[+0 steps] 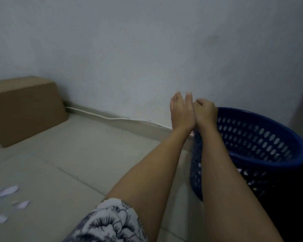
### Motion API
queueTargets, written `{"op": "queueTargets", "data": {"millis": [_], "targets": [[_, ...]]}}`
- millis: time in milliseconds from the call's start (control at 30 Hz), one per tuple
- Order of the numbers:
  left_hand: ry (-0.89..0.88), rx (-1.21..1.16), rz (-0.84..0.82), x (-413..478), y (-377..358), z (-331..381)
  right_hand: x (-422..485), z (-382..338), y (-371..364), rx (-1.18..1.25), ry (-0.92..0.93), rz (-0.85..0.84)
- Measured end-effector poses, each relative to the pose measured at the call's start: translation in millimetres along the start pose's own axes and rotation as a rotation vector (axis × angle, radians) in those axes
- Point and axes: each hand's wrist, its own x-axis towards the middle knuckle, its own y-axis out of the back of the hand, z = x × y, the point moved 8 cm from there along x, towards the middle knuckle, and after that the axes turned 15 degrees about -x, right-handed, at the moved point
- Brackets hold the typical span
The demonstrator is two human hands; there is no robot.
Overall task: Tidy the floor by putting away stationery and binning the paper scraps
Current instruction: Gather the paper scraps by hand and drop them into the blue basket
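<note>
Left grip point(181, 112): fingers straight, beside bin point(252, 137).
Right grip point(205, 111): curled; I can't tell contents.
Scraps point(7, 191): near-left corner of floor point(77, 154), nearer left grip.

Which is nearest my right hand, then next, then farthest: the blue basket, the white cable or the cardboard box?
1. Blue basket, right next to the right hand.
2. White cable, along the wall's foot, leftward.
3. Cardboard box, far left by the wall.

Dim, flat, grey-blue light with no evident source leaves shadows faint, though the far right edge sinks to near black. Motion blur softens everything (the paper scraps point(6, 191) smear most), and the wide lens bows the skirting point(147, 127).
</note>
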Motion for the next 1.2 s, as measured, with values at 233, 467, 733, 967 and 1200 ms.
{"op": "queueTargets", "data": {"millis": [233, 467, 733, 967, 1200], "targets": [[0.033, 0.278, 0.33, -44.3, 239.4, -31.5, -116.3, -112.0, -173.9, 0.043, 0.152, -0.34], [0.432, 0.867, 0.935, -282.0, 475.3, -93.7, -366.0, -120.7, -350.4, -0.115, 0.299, -0.975], [0.565, 1.195, 1.143, -466.0, 575.9, -208.1, -573.1, -101.1, -400.5, -0.56, 0.674, -1.043], [0.743, 1.144, 0.674, -424.9, 581.2, -165.4, -579.4, -169.9, -429.2, -0.652, 0.772, -1.036], [0.712, 1.138, 0.669, -360.1, 694.1, -140.1, -562.3, -196.9, -456.2, -0.619, 0.645, -1.06]]}}
